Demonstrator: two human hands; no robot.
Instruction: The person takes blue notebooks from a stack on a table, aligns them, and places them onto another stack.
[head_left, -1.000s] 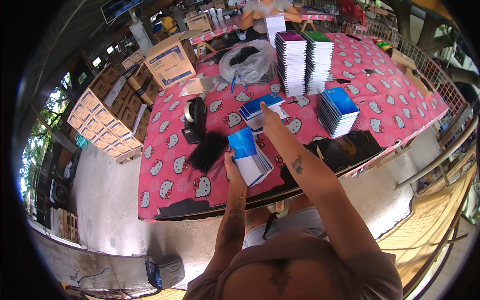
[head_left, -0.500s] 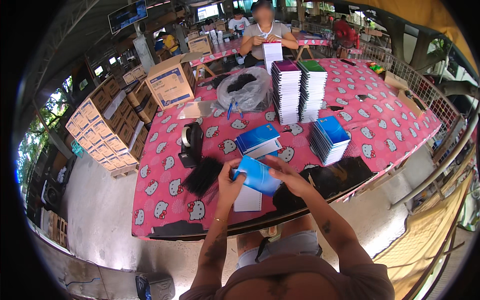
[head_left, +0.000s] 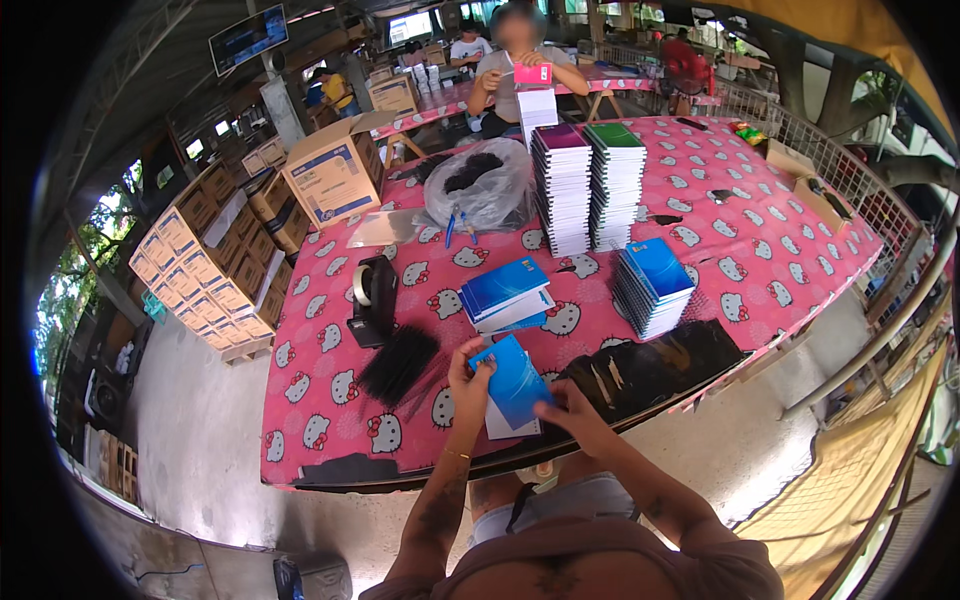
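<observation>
A blue-covered booklet (head_left: 514,382) is held between both my hands just above the near edge of the pink patterned table (head_left: 320,400). My left hand (head_left: 468,372) grips its left edge and my right hand (head_left: 570,408) holds its lower right corner. White pages (head_left: 508,427) show under the cover. Beyond it lies a small pile of blue booklets (head_left: 505,293), and to the right stands a taller stack of blue booklets (head_left: 652,285). A bundle of black strips (head_left: 398,364) lies to the left of my hands.
A black tape dispenser (head_left: 372,298), two tall stacks of notebooks (head_left: 588,185), a clear bag of black items (head_left: 482,190) and a cardboard box (head_left: 330,175) stand on the table. A person sits across holding a pink item (head_left: 532,74). Stacked cartons (head_left: 205,270) stand at left. Black sheets (head_left: 645,370) lie at right.
My right hand has come back from the pile of blue booklets to my body. Both hands now hold one blue booklet lower and nearer the table's edge.
</observation>
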